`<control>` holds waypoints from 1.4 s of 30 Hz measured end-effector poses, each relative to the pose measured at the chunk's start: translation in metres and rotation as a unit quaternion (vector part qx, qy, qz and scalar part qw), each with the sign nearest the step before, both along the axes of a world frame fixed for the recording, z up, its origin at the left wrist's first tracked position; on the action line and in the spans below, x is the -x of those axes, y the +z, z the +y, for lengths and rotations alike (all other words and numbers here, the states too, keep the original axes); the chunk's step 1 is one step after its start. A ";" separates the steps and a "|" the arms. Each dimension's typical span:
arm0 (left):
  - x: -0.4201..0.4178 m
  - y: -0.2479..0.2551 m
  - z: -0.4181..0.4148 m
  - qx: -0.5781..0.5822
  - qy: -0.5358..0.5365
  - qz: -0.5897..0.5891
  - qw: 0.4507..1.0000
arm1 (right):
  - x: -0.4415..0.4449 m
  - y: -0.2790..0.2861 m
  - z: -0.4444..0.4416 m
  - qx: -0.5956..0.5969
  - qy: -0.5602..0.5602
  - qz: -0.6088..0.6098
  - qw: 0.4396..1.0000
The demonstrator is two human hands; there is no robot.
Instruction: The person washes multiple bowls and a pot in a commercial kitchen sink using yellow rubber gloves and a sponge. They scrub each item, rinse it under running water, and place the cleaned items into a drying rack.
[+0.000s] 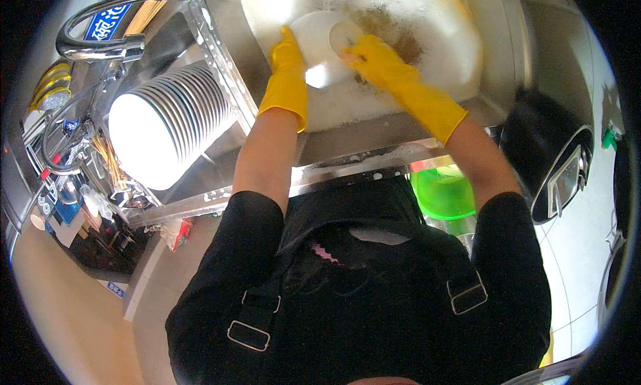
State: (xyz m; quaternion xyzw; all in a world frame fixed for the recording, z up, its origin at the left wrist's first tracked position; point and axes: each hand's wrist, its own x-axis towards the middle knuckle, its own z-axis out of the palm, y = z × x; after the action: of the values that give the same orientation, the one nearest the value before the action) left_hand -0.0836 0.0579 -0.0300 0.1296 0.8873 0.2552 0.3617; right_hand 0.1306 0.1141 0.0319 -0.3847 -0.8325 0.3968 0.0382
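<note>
Both my hands wear yellow rubber gloves over a stainless steel sink [320,147] with foamy water [445,14]. My left hand [287,57] grips the left rim of a white plate [313,42], its thumb along the edge. A small round white dish [343,33] overlaps the plate's right side. The fingers of my right hand [378,62] are closed at that dish's lower edge; the glove hides part of the grip. Brownish residue [390,29] floats in the foam beyond my right hand.
In the left compartment, white plates [200,97] stand on edge in a long row. A curved chrome faucet [95,52] reaches over that side. Wooden chopsticks [108,159] lie farther left. A green plastic basin [443,194] sits below the sink's front edge [350,164].
</note>
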 end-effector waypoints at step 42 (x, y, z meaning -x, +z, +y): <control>0.073 0.466 -0.185 -0.200 -0.593 0.310 0.715 | -0.118 0.068 -0.060 0.094 -0.117 -0.103 0.983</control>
State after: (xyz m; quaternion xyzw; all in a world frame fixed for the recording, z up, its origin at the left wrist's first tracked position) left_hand -0.1565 -0.1272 0.4358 0.7709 0.6186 0.1055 0.1091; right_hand 0.2485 0.0545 0.0997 -0.5203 -0.7403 0.4240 -0.0381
